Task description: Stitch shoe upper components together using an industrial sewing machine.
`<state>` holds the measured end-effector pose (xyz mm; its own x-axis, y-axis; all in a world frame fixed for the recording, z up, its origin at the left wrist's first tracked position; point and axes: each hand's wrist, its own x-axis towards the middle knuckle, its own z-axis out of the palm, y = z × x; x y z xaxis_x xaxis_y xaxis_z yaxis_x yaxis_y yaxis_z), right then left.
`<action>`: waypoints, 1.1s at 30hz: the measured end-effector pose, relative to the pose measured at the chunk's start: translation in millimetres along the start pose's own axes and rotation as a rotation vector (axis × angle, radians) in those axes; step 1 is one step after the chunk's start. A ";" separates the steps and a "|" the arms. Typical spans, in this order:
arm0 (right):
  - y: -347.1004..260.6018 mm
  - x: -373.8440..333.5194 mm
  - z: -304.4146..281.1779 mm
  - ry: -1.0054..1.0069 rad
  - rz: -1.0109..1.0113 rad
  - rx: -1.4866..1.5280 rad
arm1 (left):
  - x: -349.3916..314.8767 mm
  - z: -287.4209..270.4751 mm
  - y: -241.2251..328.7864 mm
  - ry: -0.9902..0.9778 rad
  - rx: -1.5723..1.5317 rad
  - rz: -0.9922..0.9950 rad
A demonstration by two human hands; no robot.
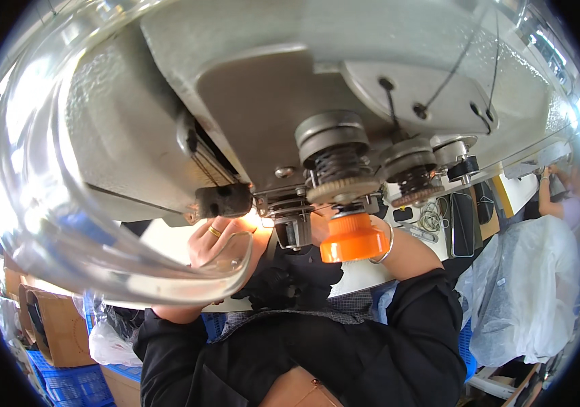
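Observation:
A grey industrial sewing machine head [256, 102] fills the upper view, very close, with thread tension discs [334, 152] and an orange knob [352, 237] on its underside. My left hand [214, 239], with a gold ring, is under the machine beside the needle area, fingers curled next to black fabric [290, 278]. My right hand [379, 228] is mostly hidden behind the orange knob; a bracelet sits on its wrist. Whether either hand grips the fabric is hidden.
A clear curved guard [134, 271] arcs across the left. The white table [164, 237] carries small tools and rings [431, 220]. A white plastic bag [527, 298] sits at right, another person's arm [549, 197] beyond it. A cardboard box [59, 329] and blue crates [72, 383] stand lower left.

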<state>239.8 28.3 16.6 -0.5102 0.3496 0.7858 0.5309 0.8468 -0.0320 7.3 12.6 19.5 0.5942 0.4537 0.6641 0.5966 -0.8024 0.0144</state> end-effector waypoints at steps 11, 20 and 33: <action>-2.3 4.9 -3.7 -0.023 0.171 0.237 | -7.4 -1.0 1.1 0.026 0.065 0.080; 4.9 -7.4 1.9 -0.058 -0.002 -0.030 | -5.6 5.6 -6.2 -0.016 -0.078 -0.119; -5.0 -14.0 16.2 -0.002 0.156 0.155 | 10.2 -0.2 -6.1 -0.014 0.205 0.013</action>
<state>233.3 25.7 -4.2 -0.4317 0.4818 0.7626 0.4929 0.8340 -0.2479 9.6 22.1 26.4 0.6090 0.4507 0.6527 0.6855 -0.7131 -0.1472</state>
